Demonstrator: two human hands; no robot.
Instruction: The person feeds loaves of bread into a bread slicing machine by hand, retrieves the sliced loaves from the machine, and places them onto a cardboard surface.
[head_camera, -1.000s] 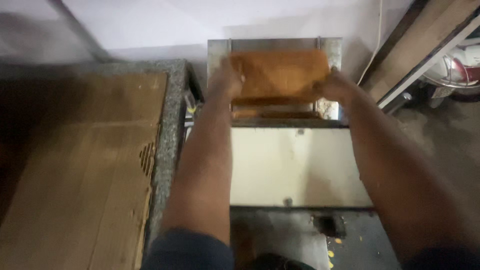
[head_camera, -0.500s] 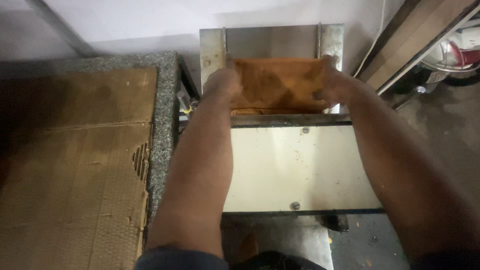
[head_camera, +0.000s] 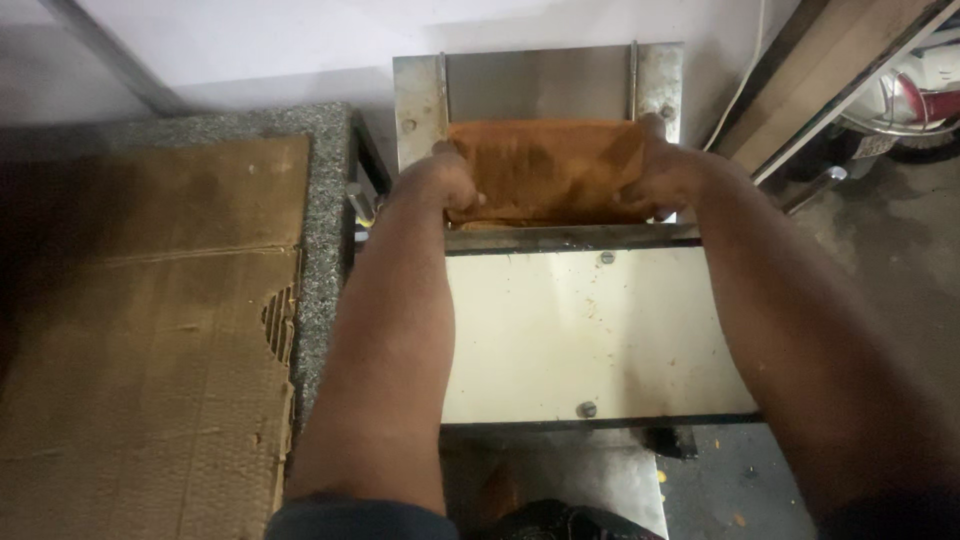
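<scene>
Slab (head_camera: 545, 170), brown and flat with a rough, crumbly face, lies across the upper end of a steel machine (head_camera: 585, 330), held at both short edges. The left hand (head_camera: 440, 185) curls over its left edge, fingers wrapped under and thumb on top; the right hand (head_camera: 660, 180) clamps the right edge the same way. Both hands are closed on it, forearms stretched straight out from the body.

The slab sits between two upright metal rails (head_camera: 437, 100), in front of a grey back plate (head_camera: 540, 85). Just below it a dark bar crosses the machine, and below that lies a pale flat panel (head_camera: 590, 335) with a bolt near its top and another near its bottom.

To the left stands a speckled stone bench (head_camera: 325, 230), most of it covered by a sheet of cardboard (head_camera: 140, 340) torn at its right edge. At the right, planks (head_camera: 830, 80) lean by the wall above a grimy floor (head_camera: 880, 230).
</scene>
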